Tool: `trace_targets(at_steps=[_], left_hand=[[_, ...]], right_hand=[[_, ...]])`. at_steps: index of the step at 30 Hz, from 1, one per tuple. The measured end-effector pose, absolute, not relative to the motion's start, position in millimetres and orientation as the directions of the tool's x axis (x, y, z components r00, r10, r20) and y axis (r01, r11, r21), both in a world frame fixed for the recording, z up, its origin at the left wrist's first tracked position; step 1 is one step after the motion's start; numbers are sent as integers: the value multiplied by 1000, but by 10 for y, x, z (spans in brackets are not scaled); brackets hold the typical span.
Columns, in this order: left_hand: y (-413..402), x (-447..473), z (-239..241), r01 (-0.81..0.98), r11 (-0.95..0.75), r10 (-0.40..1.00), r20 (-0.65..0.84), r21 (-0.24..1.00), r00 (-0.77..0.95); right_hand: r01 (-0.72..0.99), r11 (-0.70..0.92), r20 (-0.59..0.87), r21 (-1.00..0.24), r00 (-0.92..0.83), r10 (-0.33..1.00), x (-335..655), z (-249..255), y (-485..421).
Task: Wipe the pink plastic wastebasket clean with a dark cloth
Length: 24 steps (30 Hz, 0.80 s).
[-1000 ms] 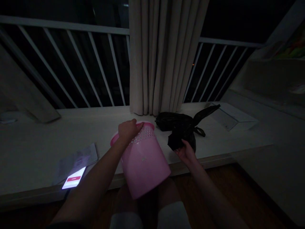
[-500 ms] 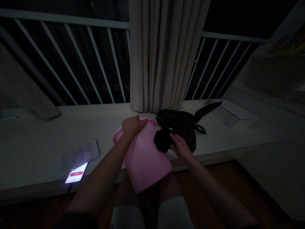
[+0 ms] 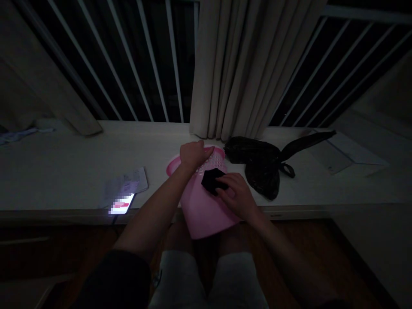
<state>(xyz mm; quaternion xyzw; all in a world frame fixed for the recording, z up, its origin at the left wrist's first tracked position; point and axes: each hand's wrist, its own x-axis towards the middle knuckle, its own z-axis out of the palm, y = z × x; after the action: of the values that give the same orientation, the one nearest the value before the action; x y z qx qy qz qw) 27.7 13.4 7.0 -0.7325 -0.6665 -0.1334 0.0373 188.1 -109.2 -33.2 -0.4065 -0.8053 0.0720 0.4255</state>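
Observation:
A pink plastic bin (image 3: 202,206) leans tilted against the edge of the white ledge (image 3: 64,171), above my knees. My left hand (image 3: 193,154) is closed over the bin's rim. Against the bin's perforated upper wall my right hand (image 3: 236,195) pinches a small folded black bag (image 3: 210,179). A larger, filled black plastic bag (image 3: 260,165) lies on the ledge just right of the bin.
A lit phone (image 3: 122,204) rests on papers (image 3: 128,185) left of the bin. Pale curtains (image 3: 238,64) hang in front of white window bars. More papers (image 3: 344,150) lie at the far right. Dark wooden floor is below.
My right hand has carried the small black bag leftward from beside the big bag onto the bin's side. The view has shifted down and closer.

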Motion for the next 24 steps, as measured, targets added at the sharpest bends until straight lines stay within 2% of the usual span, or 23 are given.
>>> trace_targets(at_steps=[8, 14, 16, 18, 21, 24], left_hand=[[142, 285, 60, 977, -146, 962, 254, 153, 104], [133, 280, 70, 981, -121, 966, 244, 153, 82], [133, 281, 77, 982, -117, 970, 229, 150, 81], [134, 281, 79, 983, -111, 971, 228, 144, 76], [136, 278, 72, 985, -100, 969, 238, 139, 65], [137, 274, 65, 984, -106, 967, 243, 141, 70]], right_hand=[[610, 673, 565, -418, -405, 719, 1855, -304, -1138], [542, 619, 559, -568, -299, 774, 1859, -381, -1158], [542, 616, 546, -572, -309, 779, 1867, -393, -1156], [559, 643, 549, -523, -356, 756, 1864, -417, -1159], [615, 689, 578, -384, -421, 699, 1842, -478, -1183], [702, 651, 600, -288, -398, 695, 1809, -540, -1223]])
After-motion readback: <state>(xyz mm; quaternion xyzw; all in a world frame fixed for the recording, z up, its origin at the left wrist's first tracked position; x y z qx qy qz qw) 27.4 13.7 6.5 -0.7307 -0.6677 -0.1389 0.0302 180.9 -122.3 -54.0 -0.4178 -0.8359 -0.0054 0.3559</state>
